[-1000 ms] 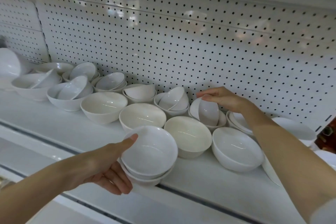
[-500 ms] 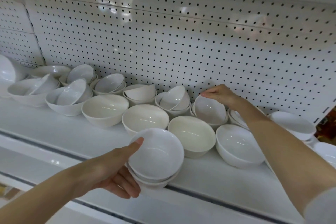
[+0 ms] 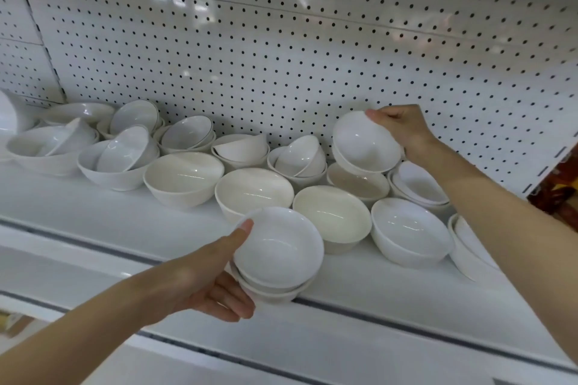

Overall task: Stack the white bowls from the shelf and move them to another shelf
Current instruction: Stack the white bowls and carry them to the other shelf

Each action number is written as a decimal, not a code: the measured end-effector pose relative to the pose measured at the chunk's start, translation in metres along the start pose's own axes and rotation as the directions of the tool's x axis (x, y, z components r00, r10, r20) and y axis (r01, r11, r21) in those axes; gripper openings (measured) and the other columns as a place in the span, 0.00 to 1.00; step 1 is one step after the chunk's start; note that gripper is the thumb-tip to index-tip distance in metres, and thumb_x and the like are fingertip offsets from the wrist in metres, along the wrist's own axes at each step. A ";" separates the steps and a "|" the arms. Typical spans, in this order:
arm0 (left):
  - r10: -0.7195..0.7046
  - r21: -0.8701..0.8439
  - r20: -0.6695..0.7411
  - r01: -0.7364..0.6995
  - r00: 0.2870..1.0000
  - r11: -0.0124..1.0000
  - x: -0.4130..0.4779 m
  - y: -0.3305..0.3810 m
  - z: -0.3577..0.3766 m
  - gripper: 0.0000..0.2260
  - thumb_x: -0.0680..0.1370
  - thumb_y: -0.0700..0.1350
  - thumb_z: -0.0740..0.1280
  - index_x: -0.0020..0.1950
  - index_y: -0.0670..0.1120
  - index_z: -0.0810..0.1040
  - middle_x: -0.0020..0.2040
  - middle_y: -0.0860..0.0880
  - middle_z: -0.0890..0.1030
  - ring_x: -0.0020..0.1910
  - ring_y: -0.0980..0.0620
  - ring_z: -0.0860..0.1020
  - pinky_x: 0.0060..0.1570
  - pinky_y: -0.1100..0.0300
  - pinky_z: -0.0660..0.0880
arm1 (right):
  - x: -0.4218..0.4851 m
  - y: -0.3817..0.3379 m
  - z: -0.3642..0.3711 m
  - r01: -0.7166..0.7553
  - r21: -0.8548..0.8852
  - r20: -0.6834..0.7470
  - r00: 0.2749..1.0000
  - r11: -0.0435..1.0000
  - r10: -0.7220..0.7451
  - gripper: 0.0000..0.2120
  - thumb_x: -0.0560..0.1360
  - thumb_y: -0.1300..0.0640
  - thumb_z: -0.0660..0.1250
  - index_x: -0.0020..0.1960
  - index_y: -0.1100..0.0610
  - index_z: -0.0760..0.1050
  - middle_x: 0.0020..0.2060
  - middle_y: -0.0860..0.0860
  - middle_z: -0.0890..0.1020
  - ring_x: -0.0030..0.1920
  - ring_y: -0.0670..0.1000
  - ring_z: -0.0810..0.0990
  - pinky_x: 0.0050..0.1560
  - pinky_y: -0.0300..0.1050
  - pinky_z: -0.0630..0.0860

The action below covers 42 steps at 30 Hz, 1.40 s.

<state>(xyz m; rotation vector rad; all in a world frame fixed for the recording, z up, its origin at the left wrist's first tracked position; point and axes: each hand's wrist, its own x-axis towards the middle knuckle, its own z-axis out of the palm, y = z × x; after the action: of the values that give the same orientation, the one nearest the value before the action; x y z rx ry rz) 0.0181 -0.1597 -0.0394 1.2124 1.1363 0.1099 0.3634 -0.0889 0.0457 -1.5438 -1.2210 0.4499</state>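
White bowls point(image 3: 278, 251), glossy and round, are nested two deep at the front edge of the shelf point(image 3: 93, 212), the left hand point(image 3: 200, 284) cupping them, thumb on the rim, fingers curled beneath; behind, loose bowls point(image 3: 184, 178) crowd the shelf, some tilted inside others. Farthest, the right hand point(image 3: 403, 128) pinches a tilted bowl point(image 3: 364, 142) by its rim before the pegboard point(image 3: 281, 56); its forearm point(image 3: 500, 206) partly hides the rightmost bowls.

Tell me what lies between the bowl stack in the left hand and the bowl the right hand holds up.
Head view: between stack and raised bowl sit a cream bowl on the shelf and, behind it, a second bowl.
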 end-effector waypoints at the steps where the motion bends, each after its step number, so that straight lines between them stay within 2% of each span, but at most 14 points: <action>1: 0.000 -0.009 0.007 0.000 1.000 1.000 0.000 -0.001 -0.001 0.49 0.61 0.75 0.54 0.65 0.37 0.69 0.43 0.36 0.84 0.40 0.45 0.84 0.44 0.54 0.81 | -0.007 -0.009 0.000 -0.019 0.006 -0.001 1.000 1.000 0.019 0.08 0.73 0.56 0.73 0.39 0.61 0.82 0.35 0.54 0.81 0.38 0.46 0.76 0.47 0.43 0.72; 4: 0.009 -0.027 0.028 -0.009 1.000 1.000 0.000 -0.001 -0.002 0.50 0.60 0.76 0.54 0.65 0.37 0.71 0.44 0.36 0.84 0.41 0.45 0.85 0.44 0.54 0.82 | -0.034 -0.032 0.006 -0.059 0.015 0.009 0.998 0.998 0.059 0.22 0.71 0.53 0.74 0.47 0.74 0.78 0.44 0.67 0.81 0.42 0.52 0.74 0.46 0.47 0.72; 7: 0.000 -0.034 0.077 0.002 0.997 0.999 -0.001 -0.001 -0.005 0.49 0.59 0.76 0.54 0.63 0.38 0.72 0.45 0.35 0.84 0.42 0.44 0.85 0.47 0.52 0.82 | -0.067 -0.048 0.021 -0.208 0.027 -0.015 0.978 0.978 0.208 0.23 0.71 0.52 0.75 0.54 0.71 0.78 0.54 0.66 0.80 0.50 0.59 0.82 0.55 0.56 0.79; 9: 0.013 -0.063 0.098 -0.007 0.995 0.998 -0.004 0.000 -0.006 0.40 0.62 0.75 0.54 0.58 0.43 0.72 0.46 0.33 0.83 0.46 0.41 0.84 0.51 0.50 0.80 | -0.090 -0.055 0.033 -0.321 0.061 -0.017 0.946 0.945 0.322 0.18 0.71 0.52 0.75 0.50 0.67 0.81 0.47 0.62 0.84 0.43 0.56 0.83 0.45 0.50 0.82; 12: 0.019 -0.131 0.131 -0.001 0.991 0.991 -0.008 0.002 -0.010 0.36 0.65 0.74 0.55 0.58 0.46 0.71 0.49 0.33 0.83 0.50 0.39 0.83 0.57 0.47 0.78 | -0.120 -0.063 0.049 -0.365 0.116 -0.008 0.930 0.924 0.369 0.08 0.73 0.55 0.73 0.42 0.61 0.81 0.35 0.53 0.82 0.31 0.48 0.79 0.26 0.35 0.73; 15: 0.036 -0.175 0.181 -0.004 0.983 0.985 -0.011 -0.001 -0.014 0.45 0.63 0.73 0.57 0.73 0.47 0.62 0.52 0.33 0.82 0.51 0.41 0.83 0.55 0.50 0.79 | -0.140 -0.064 0.063 -0.386 0.107 -0.053 0.918 0.916 0.393 0.09 0.73 0.57 0.72 0.47 0.64 0.82 0.38 0.53 0.83 0.36 0.49 0.80 0.34 0.39 0.78; 18: 0.068 -0.218 0.207 -0.022 0.976 0.976 -0.012 -0.003 -0.015 0.48 0.63 0.72 0.57 0.77 0.48 0.56 0.53 0.33 0.81 0.50 0.42 0.84 0.50 0.53 0.81 | -0.152 -0.060 0.075 -0.409 0.092 -0.096 0.904 0.908 0.417 0.14 0.73 0.58 0.72 0.49 0.70 0.80 0.44 0.61 0.83 0.41 0.52 0.78 0.41 0.45 0.77; 21: 0.119 -0.227 0.152 -0.082 0.981 0.971 -0.011 -0.006 -0.011 0.44 0.65 0.71 0.57 0.75 0.50 0.58 0.49 0.34 0.83 0.47 0.44 0.84 0.44 0.55 0.82 | -0.156 -0.059 0.080 -0.405 0.029 -0.080 0.910 0.914 0.406 0.12 0.73 0.57 0.72 0.40 0.67 0.77 0.32 0.55 0.73 0.32 0.47 0.71 0.32 0.39 0.67; 23: 0.133 -0.217 0.121 -0.105 0.984 0.971 -0.010 -0.007 -0.009 0.43 0.64 0.71 0.56 0.75 0.51 0.59 0.47 0.35 0.84 0.45 0.44 0.85 0.44 0.55 0.82 | -0.157 -0.057 0.081 -0.407 0.011 -0.066 0.911 0.913 0.407 0.14 0.74 0.56 0.71 0.38 0.67 0.76 0.33 0.56 0.69 0.33 0.49 0.68 0.34 0.40 0.64; 25: 0.126 -0.222 0.113 -0.098 0.986 0.970 -0.008 -0.007 -0.009 0.44 0.63 0.71 0.55 0.75 0.51 0.59 0.47 0.35 0.84 0.45 0.43 0.85 0.45 0.53 0.82 | -0.158 -0.055 0.083 -0.400 -0.005 -0.051 0.915 0.916 0.399 0.19 0.74 0.54 0.71 0.41 0.72 0.75 0.35 0.55 0.72 0.36 0.50 0.68 0.37 0.43 0.65; 33: 0.128 -0.230 0.107 -0.100 0.986 0.968 -0.006 -0.006 -0.007 0.43 0.62 0.72 0.54 0.71 0.49 0.63 0.46 0.34 0.83 0.45 0.42 0.84 0.48 0.51 0.81 | -0.161 -0.044 0.088 -0.389 -0.074 -0.072 0.920 0.918 0.385 0.23 0.71 0.49 0.72 0.44 0.71 0.75 0.34 0.55 0.72 0.37 0.50 0.68 0.40 0.44 0.63; 37: 0.161 -0.218 0.055 -0.146 0.985 0.965 -0.008 -0.007 0.000 0.28 0.71 0.69 0.52 0.61 0.50 0.65 0.46 0.34 0.83 0.46 0.41 0.84 0.51 0.49 0.80 | -0.163 -0.040 0.088 -0.374 -0.087 -0.087 0.926 0.923 0.367 0.22 0.71 0.50 0.72 0.44 0.71 0.76 0.35 0.55 0.74 0.37 0.50 0.69 0.41 0.44 0.65; 40: 0.190 -0.152 0.045 -0.181 0.981 0.972 -0.009 -0.007 0.001 0.34 0.64 0.70 0.53 0.59 0.48 0.70 0.44 0.36 0.84 0.43 0.43 0.84 0.49 0.50 0.81 | -0.168 -0.041 0.090 -0.364 -0.092 -0.132 0.927 0.927 0.351 0.08 0.72 0.54 0.73 0.37 0.57 0.82 0.35 0.51 0.82 0.39 0.48 0.76 0.42 0.41 0.71; 42: 0.216 -0.113 0.044 -0.210 0.975 0.971 -0.011 -0.006 0.001 0.36 0.62 0.70 0.54 0.59 0.46 0.71 0.42 0.38 0.84 0.42 0.44 0.85 0.48 0.51 0.82 | -0.171 -0.043 0.091 -0.350 -0.101 -0.142 0.931 0.931 0.335 0.06 0.72 0.56 0.74 0.36 0.52 0.81 0.34 0.47 0.82 0.39 0.46 0.77 0.41 0.37 0.72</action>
<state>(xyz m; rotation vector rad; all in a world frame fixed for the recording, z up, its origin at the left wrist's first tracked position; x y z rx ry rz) 0.0111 -0.1696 -0.0376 1.2306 0.9370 0.2952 0.2021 -0.1953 -0.0007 -1.8759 -0.8978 0.5038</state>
